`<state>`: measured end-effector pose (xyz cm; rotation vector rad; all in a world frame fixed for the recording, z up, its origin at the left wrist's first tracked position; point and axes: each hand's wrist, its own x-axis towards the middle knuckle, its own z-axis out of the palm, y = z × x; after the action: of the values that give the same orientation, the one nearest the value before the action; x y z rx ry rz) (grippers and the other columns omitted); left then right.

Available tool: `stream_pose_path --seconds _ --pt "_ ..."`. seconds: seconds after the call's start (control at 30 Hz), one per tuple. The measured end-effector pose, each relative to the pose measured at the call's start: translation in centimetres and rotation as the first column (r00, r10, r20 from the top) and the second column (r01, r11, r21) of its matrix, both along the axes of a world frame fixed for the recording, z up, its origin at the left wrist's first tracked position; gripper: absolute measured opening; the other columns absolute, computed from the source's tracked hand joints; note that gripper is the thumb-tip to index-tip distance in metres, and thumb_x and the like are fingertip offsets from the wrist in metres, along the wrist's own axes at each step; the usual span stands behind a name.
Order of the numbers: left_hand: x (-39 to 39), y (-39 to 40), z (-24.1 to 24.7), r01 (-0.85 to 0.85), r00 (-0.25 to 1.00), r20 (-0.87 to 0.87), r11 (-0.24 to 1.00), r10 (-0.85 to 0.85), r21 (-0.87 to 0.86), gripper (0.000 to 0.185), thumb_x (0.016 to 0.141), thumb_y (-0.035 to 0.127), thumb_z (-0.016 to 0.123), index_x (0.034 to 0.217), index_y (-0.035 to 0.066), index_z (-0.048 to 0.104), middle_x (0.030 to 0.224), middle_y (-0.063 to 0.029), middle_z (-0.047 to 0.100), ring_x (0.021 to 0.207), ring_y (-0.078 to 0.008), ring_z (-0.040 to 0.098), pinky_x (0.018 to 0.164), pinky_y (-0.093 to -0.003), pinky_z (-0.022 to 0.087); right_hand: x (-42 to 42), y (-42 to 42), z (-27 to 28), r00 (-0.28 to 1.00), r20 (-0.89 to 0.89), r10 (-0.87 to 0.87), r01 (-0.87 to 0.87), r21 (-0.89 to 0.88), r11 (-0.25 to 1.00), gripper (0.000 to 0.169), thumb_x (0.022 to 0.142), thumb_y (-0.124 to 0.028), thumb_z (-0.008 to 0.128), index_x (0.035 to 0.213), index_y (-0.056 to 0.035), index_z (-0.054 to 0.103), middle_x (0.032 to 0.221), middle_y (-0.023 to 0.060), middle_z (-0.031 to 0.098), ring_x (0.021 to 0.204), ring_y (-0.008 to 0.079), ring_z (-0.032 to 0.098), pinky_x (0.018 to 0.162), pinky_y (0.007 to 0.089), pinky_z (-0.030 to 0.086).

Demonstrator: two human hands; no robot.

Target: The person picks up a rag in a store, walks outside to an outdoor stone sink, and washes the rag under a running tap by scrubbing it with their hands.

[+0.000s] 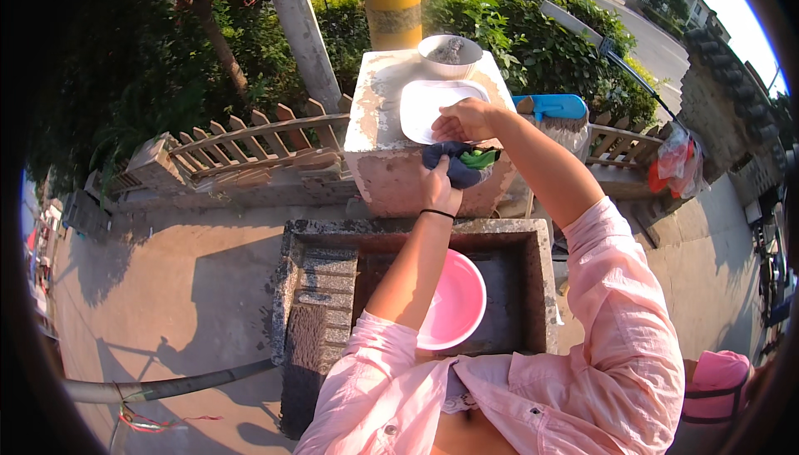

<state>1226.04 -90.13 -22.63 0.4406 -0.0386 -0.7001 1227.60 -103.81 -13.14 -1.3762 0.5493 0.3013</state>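
Observation:
My left hand (pixel 441 183) grips a bundle of dark blue cloth (pixel 459 174) that has a bright green part (pixel 480 157) on its right side. It is held in front of a pale, paint-worn block (pixel 381 119). Above the bundle, my right hand (pixel 465 121) reaches over a white shallow tray (pixel 421 99) lying on that block, palm turned inward and no object visible in it. Whether its fingertips touch the tray I cannot tell. Below my forearms, a pink plastic basin (pixel 462 305) sits in a stone sink (pixel 515 318), partly covered by my left arm and shirt.
A white bowl (pixel 450 68) holding a grey scouring mass stands behind the tray. Ridged washboard slats (pixel 328 280) form the sink's left side. A blue brush-like tool (pixel 555 107) lies right of the block. A low picket fence (pixel 262 143) runs behind; a grey pipe (pixel 181 385) crosses lower left.

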Motion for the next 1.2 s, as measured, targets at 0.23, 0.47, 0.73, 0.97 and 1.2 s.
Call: stream_pose_path --seconds 0.23,0.47,0.73,0.97,1.2 --pt "0.6 1.5 -1.1 0.179 0.949 -0.239 0.974 -0.208 -0.137 0.039 0.069 0.006 0.044 0.107 0.0 0.048 0.108 -0.0103 0.052 0.102 -0.0249 0.052 0.091 -0.0385 0.042 -1.6 2.3 1.2 0.985 0.08 -0.154 0.138 0.173 0.975 0.033 0.093 -0.024 0.042 0.094 0.0062 0.056 0.089 0.0171 0.061 0.081 0.0225 0.06 0.074 0.0312 0.05" --pt "-2.8 6.0 2.4 0.179 0.953 -0.16 0.904 -0.258 -0.387 0.04 0.082 0.027 0.042 0.114 0.003 0.045 0.115 -0.0135 0.05 0.11 -0.0279 0.048 0.096 -0.0453 0.036 -7.9 8.6 -1.7 0.771 0.635 0.049 0.114 -0.213 0.97 0.03 0.095 -0.025 0.04 0.099 0.0013 0.055 0.091 0.0077 0.059 0.084 0.0137 0.055 0.08 0.0282 0.045" --pt "-3.0 9.3 -0.8 0.233 0.918 -0.267 0.945 -0.292 -0.23 0.033 0.092 0.034 0.041 0.099 0.005 0.053 0.099 -0.0099 0.057 0.095 -0.0251 0.054 0.087 -0.0392 0.042 -14.9 15.3 -4.9 0.603 0.631 0.488 0.356 -0.76 0.544 0.036 0.091 -0.024 0.044 0.118 -0.0004 0.043 0.124 0.0196 0.045 0.116 0.0348 0.042 0.097 0.039 0.035" --pt "-2.2 14.4 -4.0 0.087 0.91 -0.376 0.967 -0.175 -0.238 0.028 0.092 0.023 0.044 0.111 0.004 0.052 0.114 -0.0137 0.055 0.109 -0.0287 0.05 0.099 -0.0473 0.035 -20.7 17.2 -9.1 0.725 0.61 0.319 0.269 -0.677 0.684 0.028 0.091 -0.018 0.044 0.111 0.0017 0.05 0.112 0.0198 0.054 0.104 0.0313 0.053 0.089 0.0358 0.042" --pt "-3.8 26.0 -12.1 -0.002 0.93 -0.366 0.996 -0.032 -0.091 0.033 0.091 0.019 0.044 0.119 0.004 0.047 0.123 -0.0154 0.049 0.115 -0.0306 0.045 0.101 -0.051 0.031 -24.6 15.8 -23.0 0.931 0.186 -0.316 0.359 -0.295 0.885 0.025 0.091 -0.021 0.049 0.1 0.0013 0.055 0.083 0.0054 0.058 0.075 0.0123 0.055 0.071 0.0258 0.047"
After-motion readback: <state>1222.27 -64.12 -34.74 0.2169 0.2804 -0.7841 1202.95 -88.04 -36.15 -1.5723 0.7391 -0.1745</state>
